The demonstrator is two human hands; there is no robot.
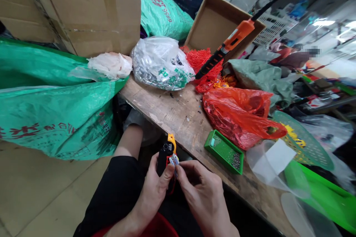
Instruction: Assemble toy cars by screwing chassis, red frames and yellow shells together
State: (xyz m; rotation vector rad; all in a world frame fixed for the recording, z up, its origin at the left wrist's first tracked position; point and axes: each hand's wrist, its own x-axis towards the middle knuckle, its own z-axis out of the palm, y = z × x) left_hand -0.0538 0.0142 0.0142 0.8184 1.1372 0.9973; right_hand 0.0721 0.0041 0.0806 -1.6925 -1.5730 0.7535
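My left hand (154, 189) is closed around a small black and orange hand tool (166, 151), held upright in front of my lap below the table edge. My right hand (201, 189) pinches a small metal part (174, 161) at the tool's head, fingers curled. A green tray (224, 150) holding small metal pieces sits on the wooden table (178, 113) just right of my hands.
A red plastic bag (241, 116), a clear bag of metal parts (161, 63), red netting (204, 68) and an orange hanging power screwdriver (226, 46) lie further back. Cardboard boxes (83, 11) and green sacks (52, 111) fill the left. A green basket (311, 144) is right.
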